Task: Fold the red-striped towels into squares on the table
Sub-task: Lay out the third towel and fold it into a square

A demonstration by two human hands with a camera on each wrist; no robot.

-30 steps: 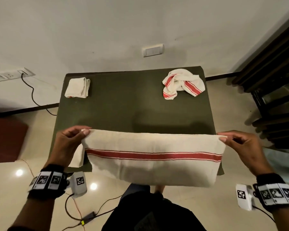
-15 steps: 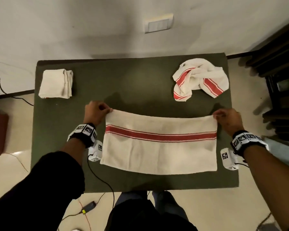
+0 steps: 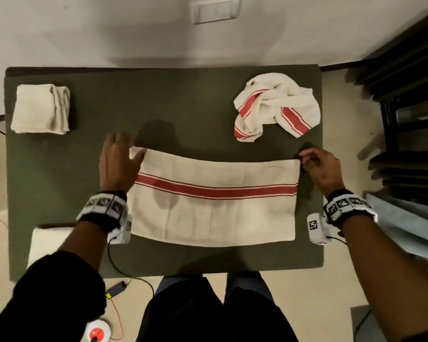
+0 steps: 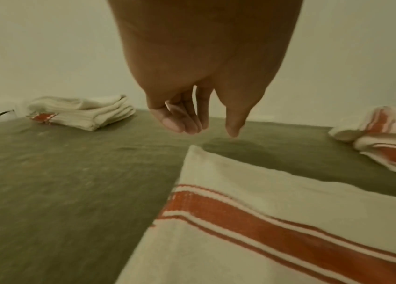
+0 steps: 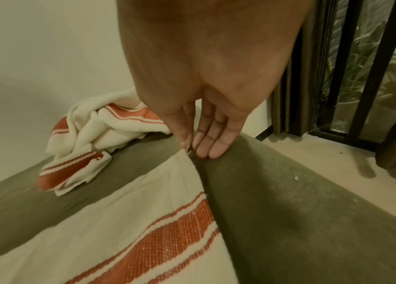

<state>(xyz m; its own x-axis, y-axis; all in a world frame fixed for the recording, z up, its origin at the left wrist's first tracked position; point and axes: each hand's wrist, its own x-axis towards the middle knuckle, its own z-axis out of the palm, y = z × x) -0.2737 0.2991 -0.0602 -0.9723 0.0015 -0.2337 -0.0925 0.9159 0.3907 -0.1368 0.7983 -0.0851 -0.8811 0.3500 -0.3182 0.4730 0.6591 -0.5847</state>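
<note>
Towel (image 3: pixel 213 201) lies flat mid-table (image 3: pixel 59 174), soft, light, limp; I'd take its end corners. My left hand (image 3: pixel 116 161) hovers open; my right hand (image 3: pixel 319 169) pinches the far right corner.

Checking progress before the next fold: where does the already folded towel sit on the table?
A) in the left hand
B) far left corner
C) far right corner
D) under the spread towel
B: the folded towel lies as a compact stack at the far left corner of the table, while the far right corner holds only a crumpled towel.
</note>
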